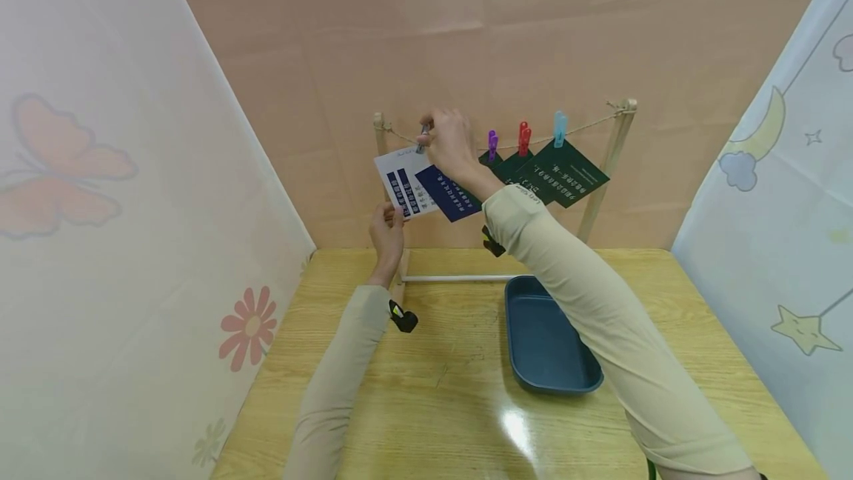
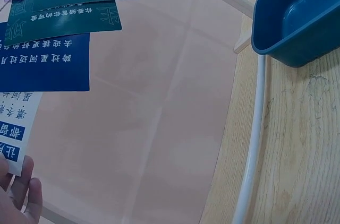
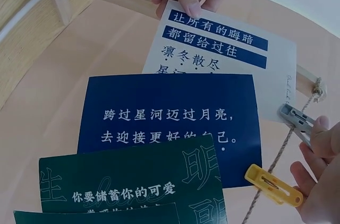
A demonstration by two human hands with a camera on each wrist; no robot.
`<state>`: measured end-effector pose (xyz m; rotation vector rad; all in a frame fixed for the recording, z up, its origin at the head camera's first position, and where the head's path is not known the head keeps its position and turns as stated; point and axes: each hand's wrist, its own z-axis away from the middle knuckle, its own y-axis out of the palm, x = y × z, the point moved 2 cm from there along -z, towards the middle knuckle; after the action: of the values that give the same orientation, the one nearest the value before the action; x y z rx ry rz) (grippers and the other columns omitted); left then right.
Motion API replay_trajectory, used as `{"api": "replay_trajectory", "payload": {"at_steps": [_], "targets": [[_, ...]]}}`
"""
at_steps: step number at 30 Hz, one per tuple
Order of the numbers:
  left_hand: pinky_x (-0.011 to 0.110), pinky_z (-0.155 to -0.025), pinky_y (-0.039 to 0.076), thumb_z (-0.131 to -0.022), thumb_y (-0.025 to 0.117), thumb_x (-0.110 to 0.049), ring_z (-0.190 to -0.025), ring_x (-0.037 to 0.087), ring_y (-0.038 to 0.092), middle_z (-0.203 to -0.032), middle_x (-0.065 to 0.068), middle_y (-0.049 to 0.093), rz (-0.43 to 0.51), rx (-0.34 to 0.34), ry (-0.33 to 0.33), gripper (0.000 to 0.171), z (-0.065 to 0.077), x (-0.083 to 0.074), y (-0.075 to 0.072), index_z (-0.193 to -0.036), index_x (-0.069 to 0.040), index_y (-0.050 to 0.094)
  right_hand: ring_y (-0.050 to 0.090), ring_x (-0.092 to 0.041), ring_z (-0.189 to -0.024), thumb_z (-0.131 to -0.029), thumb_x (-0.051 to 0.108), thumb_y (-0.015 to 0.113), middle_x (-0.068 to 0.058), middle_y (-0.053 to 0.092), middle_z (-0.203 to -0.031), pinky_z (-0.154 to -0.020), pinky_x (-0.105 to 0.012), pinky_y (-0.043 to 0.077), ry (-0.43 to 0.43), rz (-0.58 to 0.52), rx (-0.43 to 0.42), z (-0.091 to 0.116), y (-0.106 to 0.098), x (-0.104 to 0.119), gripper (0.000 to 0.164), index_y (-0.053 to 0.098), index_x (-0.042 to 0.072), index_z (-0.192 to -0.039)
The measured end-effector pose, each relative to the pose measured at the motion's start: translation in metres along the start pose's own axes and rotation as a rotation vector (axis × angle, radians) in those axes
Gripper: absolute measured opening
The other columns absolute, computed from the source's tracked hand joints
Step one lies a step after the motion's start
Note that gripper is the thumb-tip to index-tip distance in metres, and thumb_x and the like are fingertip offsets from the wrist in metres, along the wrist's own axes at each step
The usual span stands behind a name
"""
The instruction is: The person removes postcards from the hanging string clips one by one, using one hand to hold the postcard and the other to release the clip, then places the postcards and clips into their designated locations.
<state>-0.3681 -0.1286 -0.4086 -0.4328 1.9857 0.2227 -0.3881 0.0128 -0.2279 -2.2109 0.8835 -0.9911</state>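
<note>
My left hand (image 1: pixel 386 234) pinches the lower edge of a white card (image 3: pixel 212 49) with blue-banded text, thumb on its printed face in the right wrist view. At the card's upper edge, my right hand (image 1: pixel 453 143) grips a grey clothespin (image 3: pixel 298 121), whose tip overlaps the card beside the twine (image 1: pixel 593 123). A dark blue card (image 3: pixel 170 112) hangs next to the white one and partly covers it. Its yellow clothespin (image 3: pixel 273 184) sits just below my right fingers in the right wrist view; in the head view the hand hides it.
Dark green cards (image 1: pixel 566 172) hang further right under purple (image 1: pixel 492 145), red (image 1: pixel 524 138) and light blue (image 1: pixel 560 129) clothespins. Wooden posts (image 1: pixel 609 161) carry the twine, with a white rod (image 1: pixel 460 278) low between them. A blue tray (image 1: pixel 543 387) stands on the wooden table, partly behind my right sleeve.
</note>
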Motion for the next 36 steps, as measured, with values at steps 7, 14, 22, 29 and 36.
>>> {"api": "replay_trajectory", "payload": {"at_steps": [7,14,22,29,36], "targets": [[0.030,-0.076,0.056,-0.100,0.058,-0.004,-0.084,0.034,0.066,-0.096,0.022,0.064,0.000,-0.002,0.004,0.017,-0.0006,-0.0015,0.0006,-0.110,0.009,0.061,0.065,-0.022,-0.093,-0.087,-0.010,0.063,-0.010,0.069,-0.098,-0.079,-0.035,0.047,0.044,-0.077,-0.028,-0.0004,-0.0004,-0.0016,0.027,0.068,0.001,-0.111],[0.030,-0.077,0.055,-0.101,0.057,-0.005,-0.085,0.035,0.066,-0.097,0.022,0.063,-0.004,0.002,0.009,0.018,0.0003,-0.0030,-0.0001,-0.110,0.010,0.061,0.067,-0.022,-0.083,-0.084,-0.015,0.061,-0.010,0.071,-0.091,-0.073,-0.033,0.047,0.044,-0.138,-0.078,0.0027,-0.0027,-0.0023,0.027,0.070,0.001,-0.105],[0.031,-0.077,0.055,-0.101,0.057,-0.005,-0.086,0.034,0.066,-0.098,0.022,0.064,-0.001,0.004,-0.004,0.017,0.0004,-0.0036,0.0002,-0.110,0.009,0.061,0.068,-0.023,-0.078,-0.085,-0.013,0.063,-0.012,0.072,-0.086,-0.072,-0.033,0.047,0.033,-0.169,-0.128,0.0021,-0.0023,-0.0039,0.019,0.071,-0.003,-0.098],[0.032,-0.078,0.055,-0.101,0.057,-0.005,-0.086,0.033,0.066,-0.099,0.021,0.064,-0.001,0.009,-0.015,0.017,0.0001,-0.0042,0.0001,-0.110,0.009,0.061,0.070,-0.022,-0.074,-0.086,-0.012,0.064,-0.012,0.073,-0.084,-0.073,-0.034,0.051,0.017,-0.199,-0.175,0.0010,-0.0046,-0.0041,0.014,0.072,-0.003,-0.092],[0.030,-0.077,0.055,-0.100,0.057,-0.004,-0.086,0.032,0.065,-0.101,0.022,0.064,0.000,0.009,-0.020,0.018,0.0006,-0.0037,0.0005,-0.111,0.010,0.061,0.070,-0.023,-0.075,-0.086,-0.013,0.062,-0.013,0.073,-0.084,-0.071,-0.033,0.051,0.010,-0.206,-0.215,0.0020,-0.0080,-0.0035,0.015,0.072,-0.003,-0.089]]}}
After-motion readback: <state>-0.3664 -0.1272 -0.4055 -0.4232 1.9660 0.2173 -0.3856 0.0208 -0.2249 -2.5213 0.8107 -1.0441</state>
